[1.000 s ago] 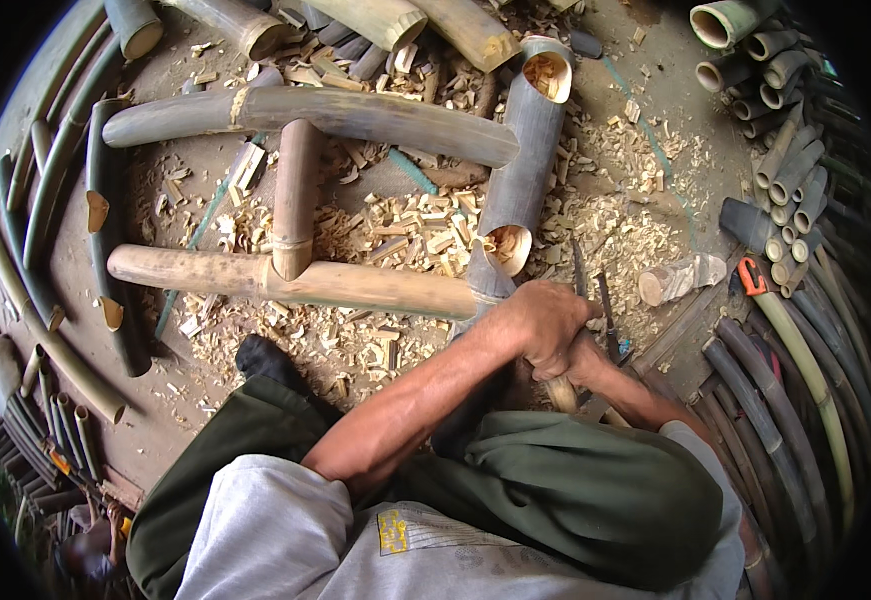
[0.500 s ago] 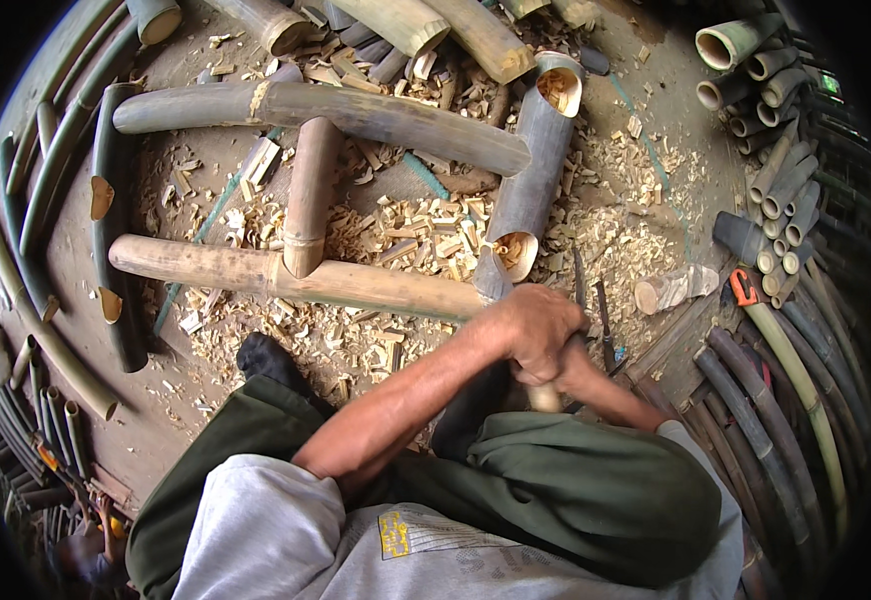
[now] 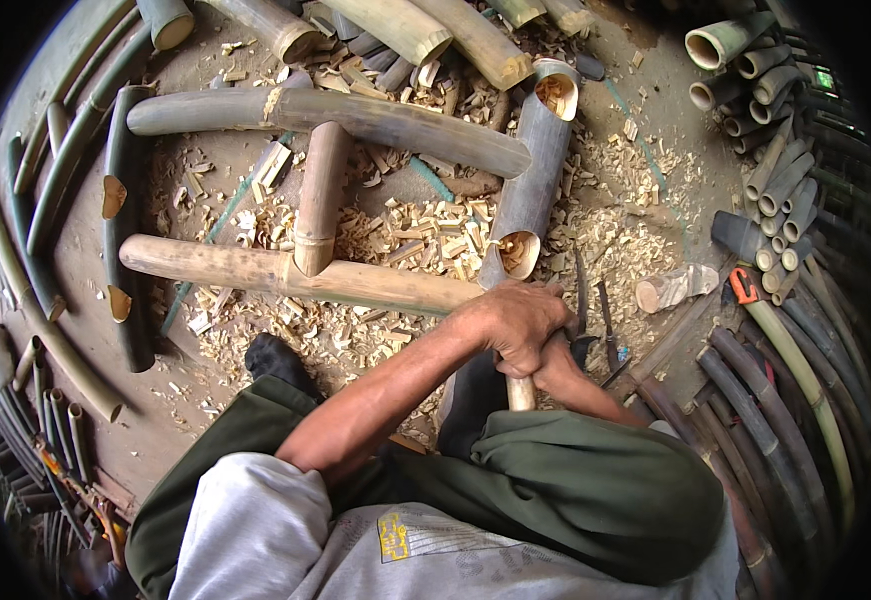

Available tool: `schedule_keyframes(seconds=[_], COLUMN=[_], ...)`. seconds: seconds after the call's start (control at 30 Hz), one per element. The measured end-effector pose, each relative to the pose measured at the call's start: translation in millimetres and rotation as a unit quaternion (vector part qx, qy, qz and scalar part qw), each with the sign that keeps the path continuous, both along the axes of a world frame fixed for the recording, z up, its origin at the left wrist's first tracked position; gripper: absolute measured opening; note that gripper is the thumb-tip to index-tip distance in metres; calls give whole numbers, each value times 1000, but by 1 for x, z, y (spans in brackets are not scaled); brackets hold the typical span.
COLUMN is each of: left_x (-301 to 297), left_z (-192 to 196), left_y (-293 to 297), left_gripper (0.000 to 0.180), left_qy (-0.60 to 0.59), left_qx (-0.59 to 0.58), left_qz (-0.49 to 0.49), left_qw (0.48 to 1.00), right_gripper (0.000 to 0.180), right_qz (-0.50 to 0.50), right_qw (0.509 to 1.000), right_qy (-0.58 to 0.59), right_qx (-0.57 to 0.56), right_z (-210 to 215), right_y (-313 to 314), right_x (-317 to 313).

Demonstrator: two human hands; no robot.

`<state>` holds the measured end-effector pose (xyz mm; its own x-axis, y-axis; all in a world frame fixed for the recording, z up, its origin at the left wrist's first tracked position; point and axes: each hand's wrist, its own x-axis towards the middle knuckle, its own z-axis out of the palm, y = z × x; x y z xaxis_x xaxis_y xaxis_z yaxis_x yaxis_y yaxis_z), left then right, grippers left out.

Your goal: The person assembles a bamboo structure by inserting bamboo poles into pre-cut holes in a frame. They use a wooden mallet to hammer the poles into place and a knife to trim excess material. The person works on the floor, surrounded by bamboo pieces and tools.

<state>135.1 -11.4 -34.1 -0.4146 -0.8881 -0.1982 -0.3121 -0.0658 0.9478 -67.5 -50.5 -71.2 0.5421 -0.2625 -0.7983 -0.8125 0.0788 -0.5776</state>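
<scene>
My left hand (image 3: 518, 318) is closed, knuckles up, at the near end of the upright bamboo piece (image 3: 534, 185). Tight against it, my right hand (image 3: 548, 358) is closed too and partly covered by the left. A pale, rounded wooden handle (image 3: 521, 392) sticks out below the two hands, toward my knee; its other end is hidden under them. Beyond my hands lies a bamboo frame: an upper rail (image 3: 356, 118), a lower rail (image 3: 226, 268) and a short crosspiece (image 3: 318, 195). The upright piece has two scooped openings with shavings inside.
A dark-bladed knife (image 3: 608, 318) and a short log (image 3: 671, 289) lie to the right. An orange-handled saw (image 3: 745, 287) rests by bamboo poles (image 3: 756, 425). Notched bamboo (image 3: 129, 230) lies at left. Wood chips (image 3: 426, 235) cover the ground. Cut bamboo is stacked at far right.
Both closed hands have shifted slightly left and nearer to me, staying together. More of the pale handle shows below them. The bamboo frame appears a little further right in view.
</scene>
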Motion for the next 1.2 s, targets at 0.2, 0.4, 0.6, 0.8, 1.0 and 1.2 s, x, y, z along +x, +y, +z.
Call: schedule_keyframes(seconds=[0.2,0.4,0.6,0.8,1.0,1.2], left_x=[-3,-8,30,32,-23,-103], left_z=[54,63,115,95,75,54], left_y=[73,117,50,34,61,55], left_gripper=[102,70,24,29,44,56], left_qy=[-29,-217,-416,-262,-156,-86], left_qx=[138,278,209,310,364,392], left_qz=[293,154,17,35,181,331], left_qw=[945,923,885,913,900,854], right_gripper=[30,39,37,37,38,40], right_qz=[-534,-453,-472,-443,-367,-270], right_qw=[716,795,724,789,860,929], right_qy=[-104,-148,-135,-121,-65,-57], right_qx=[437,375,485,408,348,247], right_z=[47,41,16,22,10,-11], right_y=[18,19,18,-7,-27,-48], right_x=[35,28,43,38,26,13])
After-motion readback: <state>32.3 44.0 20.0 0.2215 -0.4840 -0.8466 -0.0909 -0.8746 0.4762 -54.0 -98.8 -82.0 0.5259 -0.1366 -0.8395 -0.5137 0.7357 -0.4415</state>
